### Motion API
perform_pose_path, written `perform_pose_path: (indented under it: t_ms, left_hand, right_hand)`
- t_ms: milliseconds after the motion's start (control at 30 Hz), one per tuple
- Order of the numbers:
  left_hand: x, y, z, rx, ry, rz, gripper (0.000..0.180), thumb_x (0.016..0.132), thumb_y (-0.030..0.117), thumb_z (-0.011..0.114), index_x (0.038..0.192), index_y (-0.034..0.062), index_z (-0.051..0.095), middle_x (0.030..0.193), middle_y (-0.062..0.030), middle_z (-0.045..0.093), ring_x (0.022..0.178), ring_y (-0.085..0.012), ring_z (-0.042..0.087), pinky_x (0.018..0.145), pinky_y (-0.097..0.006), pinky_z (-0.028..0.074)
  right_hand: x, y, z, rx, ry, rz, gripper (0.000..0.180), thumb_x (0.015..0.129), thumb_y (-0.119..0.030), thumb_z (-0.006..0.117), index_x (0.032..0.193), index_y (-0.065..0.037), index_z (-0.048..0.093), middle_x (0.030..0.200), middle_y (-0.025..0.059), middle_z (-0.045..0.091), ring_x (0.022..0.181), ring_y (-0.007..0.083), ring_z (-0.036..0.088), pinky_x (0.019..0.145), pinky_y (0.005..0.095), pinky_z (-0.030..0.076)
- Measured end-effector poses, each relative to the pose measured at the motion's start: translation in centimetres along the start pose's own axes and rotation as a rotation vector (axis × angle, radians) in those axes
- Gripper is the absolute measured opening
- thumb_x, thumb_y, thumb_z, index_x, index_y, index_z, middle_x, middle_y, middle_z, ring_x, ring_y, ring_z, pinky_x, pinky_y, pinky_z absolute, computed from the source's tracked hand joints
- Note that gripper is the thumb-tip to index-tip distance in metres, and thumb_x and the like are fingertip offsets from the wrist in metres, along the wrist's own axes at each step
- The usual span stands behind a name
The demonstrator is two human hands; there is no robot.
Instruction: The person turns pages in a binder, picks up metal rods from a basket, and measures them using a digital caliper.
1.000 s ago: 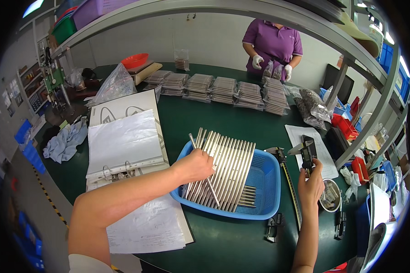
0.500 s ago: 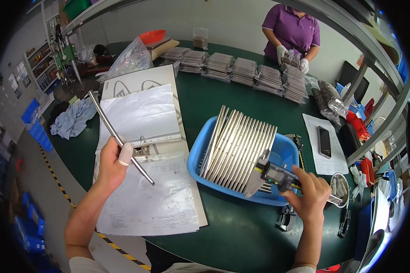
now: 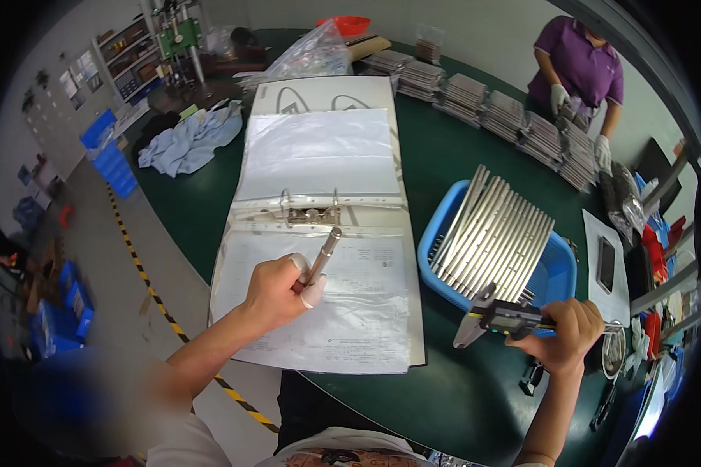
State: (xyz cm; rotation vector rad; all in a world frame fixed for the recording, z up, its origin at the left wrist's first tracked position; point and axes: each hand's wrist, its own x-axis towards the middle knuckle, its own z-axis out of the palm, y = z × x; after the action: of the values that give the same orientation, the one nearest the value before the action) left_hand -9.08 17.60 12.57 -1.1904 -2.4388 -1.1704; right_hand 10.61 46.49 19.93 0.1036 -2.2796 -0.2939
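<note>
My left hand (image 3: pixel 279 292) is closed around a slim metal rod (image 3: pixel 327 253), its end pointing up and away from me. White finger covers show on that hand. Beneath it lies an open ring binder (image 3: pixel 414 311) with printed sheets in plastic sleeves. In my right hand (image 3: pixel 562 338) is a digital caliper (image 3: pixel 512 319), its jaws toward the left, held above the near side of a blue plastic basket (image 3: pixel 562 268). A row of similar metal rods (image 3: pixel 494 233) lies side by side in the basket, the caliper partly covering their near ends.
Bagged stacks of parts (image 3: pixel 502 117) line the far side of the green table (image 3: pixel 187 222). A person in purple (image 3: pixel 576 66) with white gloves handles a bag there. A phone (image 3: pixel 605 265) lies on paper at right; a crumpled blue cloth (image 3: pixel 191 144) lies far left.
The rod in my left hand has swung from lying slanted to pointing up and away, and that hand is now over the binder's lower sheets. The view has shifted left; the caliper stays near the basket.
</note>
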Motion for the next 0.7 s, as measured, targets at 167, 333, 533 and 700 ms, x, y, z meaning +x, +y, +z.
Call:
perform_pose_path:
  t_ms: [167,333,533,700]
  left_hand:
    - [-0.8,-0.3,-1.8,-0.096,0.050,-0.109,0.022,0.068,0.014,0.062,0.061,0.0047,0.043,0.050,-0.0060,0.048,0.043,-0.0185,0.050,0.041,-0.026,0.039]
    - [-0.9,-0.7,-3.3,0.073,-0.225,-0.222,0.021,0.075,0.024,0.053,0.066,0.0052,0.049,0.050,-0.0060,0.047,0.047,-0.0244,0.048,0.047,-0.034,0.036]
    - [-1.3,-2.1,-4.2,0.113,-0.458,-0.277,0.028,0.082,0.026,0.046,0.070,0.0032,0.057,0.054,-0.0072,0.049,0.047,-0.0175,0.045,0.047,-0.029,0.037]
    - [-1.2,0.5,-1.8,-0.629,-0.322,-0.639,0.036,0.083,0.030,0.044,0.065,0.0009,0.054,0.056,-0.0058,0.052,0.046,-0.0111,0.043,0.043,-0.026,0.036]
  right_hand:
    - [0.0,-0.7,0.8,-0.134,-0.038,0.087,0.058,0.051,-0.060,0.063,0.060,-0.007,0.042,0.048,0.0013,0.036,0.040,0.0171,0.035,0.041,0.0282,0.024]
    - [-0.8,-0.5,1.3,0.023,-0.077,-0.001,0.057,0.056,-0.061,0.060,0.064,-0.006,0.044,0.051,0.0026,0.037,0.043,0.0188,0.037,0.042,0.0299,0.026]
    - [-0.5,-0.4,4.1,-0.010,-0.119,0.156,0.054,0.064,-0.057,0.056,0.070,-0.005,0.047,0.055,0.0047,0.041,0.047,0.0218,0.041,0.044,0.0328,0.029]
    - [-1.4,0.0,3.0,0.154,-0.183,0.094,0.055,0.067,-0.054,0.054,0.075,-0.001,0.048,0.054,0.0078,0.038,0.045,0.0232,0.039,0.042,0.0333,0.027]
